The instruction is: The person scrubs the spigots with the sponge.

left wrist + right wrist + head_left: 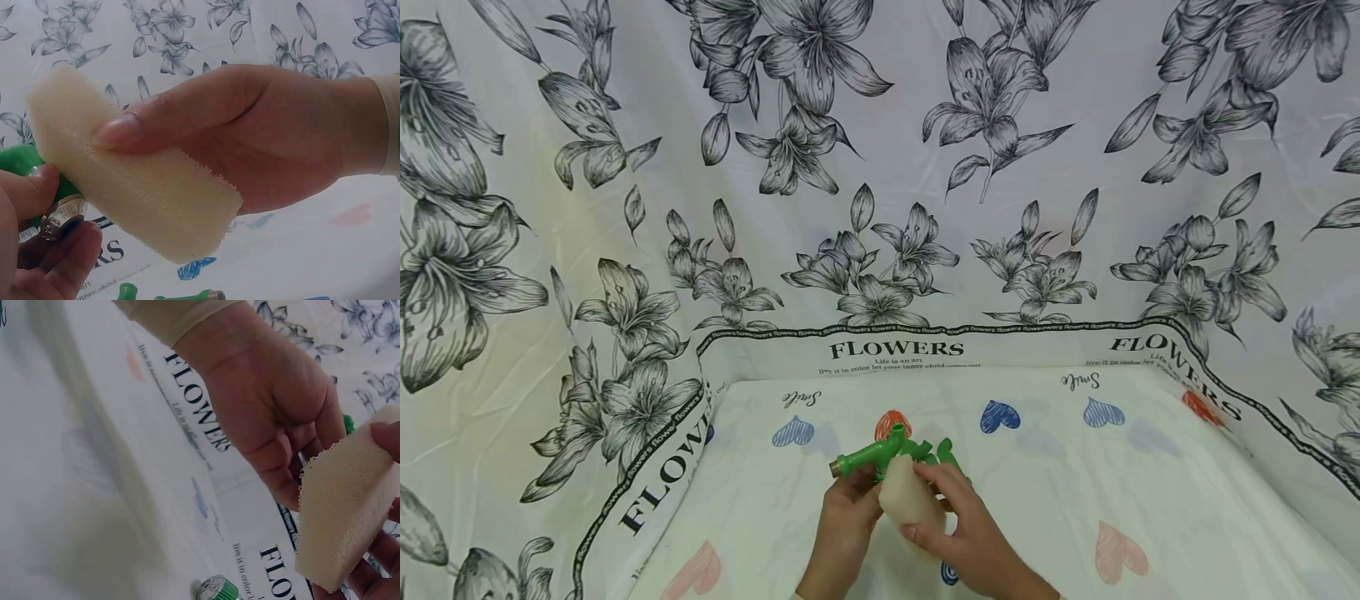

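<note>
My left hand [842,521] grips a green tap [872,457] with a brass-coloured metal end, its thumb and fingertips around the metal end in the left wrist view. A cream, porous sponge block [134,178] is held by my right hand [966,529], thumb pressed on its broad face and fingers behind. In the head view the sponge sits close beside the tap and covers part of it. The right wrist view shows the sponge in front of the left hand [269,400], hiding most of the tap.
More green tap pieces [946,451] lie on the table just beyond the hands; a metal-capped green one [217,589] shows low in the right wrist view. A white cloth with hearts [1037,517] covers the table. Flower-printed curtain [880,208] hangs behind and at the sides.
</note>
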Demonstrator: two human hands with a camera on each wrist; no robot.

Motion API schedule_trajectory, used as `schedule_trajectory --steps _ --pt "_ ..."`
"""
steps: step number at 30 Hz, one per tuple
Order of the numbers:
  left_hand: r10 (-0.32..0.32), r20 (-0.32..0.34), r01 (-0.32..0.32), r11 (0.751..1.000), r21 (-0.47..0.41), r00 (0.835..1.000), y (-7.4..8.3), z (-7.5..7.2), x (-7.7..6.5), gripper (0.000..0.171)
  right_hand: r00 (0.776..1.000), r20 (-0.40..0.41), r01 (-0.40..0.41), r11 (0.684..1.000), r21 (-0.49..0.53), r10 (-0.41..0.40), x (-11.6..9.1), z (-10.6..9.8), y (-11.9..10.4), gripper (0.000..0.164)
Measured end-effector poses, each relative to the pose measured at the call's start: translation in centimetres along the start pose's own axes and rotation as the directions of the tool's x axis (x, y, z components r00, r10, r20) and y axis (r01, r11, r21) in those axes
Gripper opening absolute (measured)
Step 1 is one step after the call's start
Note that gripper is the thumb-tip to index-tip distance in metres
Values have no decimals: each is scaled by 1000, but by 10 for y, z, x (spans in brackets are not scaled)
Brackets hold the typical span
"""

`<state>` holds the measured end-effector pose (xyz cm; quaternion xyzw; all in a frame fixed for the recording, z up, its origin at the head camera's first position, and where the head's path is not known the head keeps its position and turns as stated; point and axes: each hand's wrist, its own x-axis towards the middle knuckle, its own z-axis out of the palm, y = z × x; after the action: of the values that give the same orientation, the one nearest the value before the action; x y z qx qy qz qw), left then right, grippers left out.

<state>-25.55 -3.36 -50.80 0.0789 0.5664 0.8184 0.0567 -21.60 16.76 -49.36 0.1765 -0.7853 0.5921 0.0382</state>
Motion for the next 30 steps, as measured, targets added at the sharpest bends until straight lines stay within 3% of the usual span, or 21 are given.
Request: schedule_trajectory --steps 9,16,21,30 --pt "-32 7 32 997 77 999 4 -2 -1 47 1000 -27 2 1000 1 -2 -1 5 -1 59" --pt "-21 1 21 993 114 1000 4 -2 -1 48 998 -68 -11 1000 -8 11 0 8 3 60" --pt "-12 21 10 997 81 1000 4 -1 -2 49 994 -107 -15 999 -30 11 4 6 11 61" --pt "-26 63 23 998 53 998 7 1 -4 44 981 -164 -113 993 -25 107 11 -1 19 63"
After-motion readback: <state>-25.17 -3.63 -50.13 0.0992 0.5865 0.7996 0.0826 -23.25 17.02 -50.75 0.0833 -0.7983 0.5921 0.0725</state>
